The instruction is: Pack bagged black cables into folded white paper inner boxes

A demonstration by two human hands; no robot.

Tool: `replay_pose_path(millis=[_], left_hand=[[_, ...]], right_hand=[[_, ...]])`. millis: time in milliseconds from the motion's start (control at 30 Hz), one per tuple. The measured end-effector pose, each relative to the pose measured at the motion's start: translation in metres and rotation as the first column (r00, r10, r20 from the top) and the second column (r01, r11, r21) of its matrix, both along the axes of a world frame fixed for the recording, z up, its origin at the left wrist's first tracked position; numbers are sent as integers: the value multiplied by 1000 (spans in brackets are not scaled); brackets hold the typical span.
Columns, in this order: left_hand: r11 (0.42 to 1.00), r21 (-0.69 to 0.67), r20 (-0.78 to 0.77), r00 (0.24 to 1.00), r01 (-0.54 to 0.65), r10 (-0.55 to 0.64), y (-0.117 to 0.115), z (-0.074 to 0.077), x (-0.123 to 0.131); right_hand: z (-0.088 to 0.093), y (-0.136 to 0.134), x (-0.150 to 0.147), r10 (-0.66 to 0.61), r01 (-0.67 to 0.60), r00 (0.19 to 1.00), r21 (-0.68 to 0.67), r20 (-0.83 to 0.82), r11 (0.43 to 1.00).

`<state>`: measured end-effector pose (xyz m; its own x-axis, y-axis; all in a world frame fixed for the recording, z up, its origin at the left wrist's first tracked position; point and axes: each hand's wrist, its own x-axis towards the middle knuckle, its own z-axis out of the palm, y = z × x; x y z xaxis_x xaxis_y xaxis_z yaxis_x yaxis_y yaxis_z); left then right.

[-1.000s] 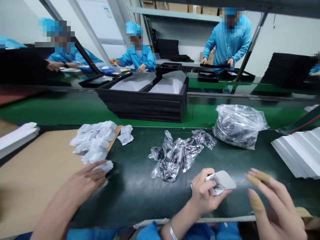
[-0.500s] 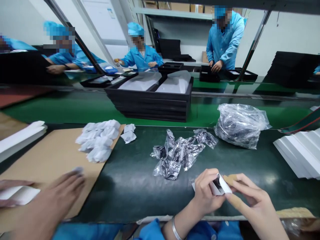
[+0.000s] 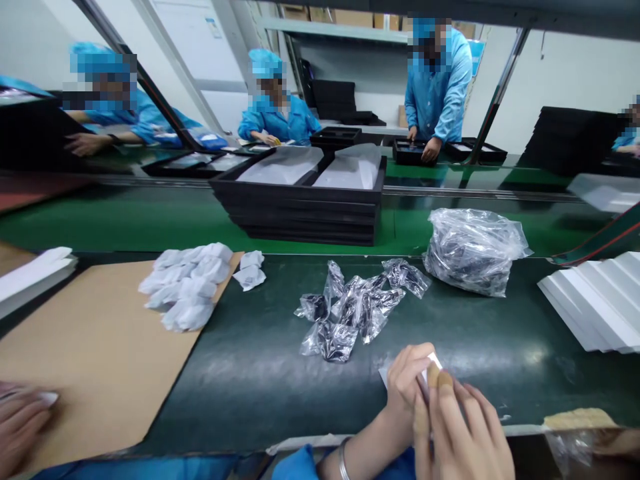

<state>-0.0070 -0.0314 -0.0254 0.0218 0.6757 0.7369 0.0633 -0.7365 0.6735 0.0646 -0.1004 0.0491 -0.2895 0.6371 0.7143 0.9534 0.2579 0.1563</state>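
My left hand, a metal bangle at its wrist, is wrapped round a small white box above the front of the green work surface. The box is mostly hidden by fingers. My right hand is closed against the upper end of that box, with tan covers on its thumb and finger tips pressed there. Beyond my hands lie several small clear bags with dark parts inside. A larger clear bag, full of similar dark contents, stands behind them on the right.
White folded cartons lie at right. A black tray stack stands at the back. On the left, white wrapped packets rest on a cardboard sheet, beside a co-worker's hand. Other co-workers in blue stand across the line.
My right hand has turned and closed over the box's end, which showed open with a dark item inside. The co-worker's hand at left has drawn back toward the left edge.
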Motion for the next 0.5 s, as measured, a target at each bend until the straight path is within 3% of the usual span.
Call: replay_pose_path(millis=[133, 233, 367, 433, 500], left_hand=[[999, 33, 41, 999, -4, 2, 2, 5, -2], [999, 49, -35, 999, 16, -14, 4, 7, -1], [994, 19, -300, 949, 109, -99, 0, -3, -3], [994, -24, -375, 920, 109, -110, -4, -14, -11], [996, -73, -366, 928, 51, -74, -6, -28, -26]], right_hand=[[-2, 2, -5, -27, 24, 999, 75, 37, 997], [-4, 10, 13, -39, 27, 980, -65, -193, 998], [-13, 22, 69, -68, -172, 818, -355, -572, 919], [-12, 22, 110, -67, -238, 763, -376, -643, 896], [-3, 14, 160, -95, -177, 748, -335, -657, 925]])
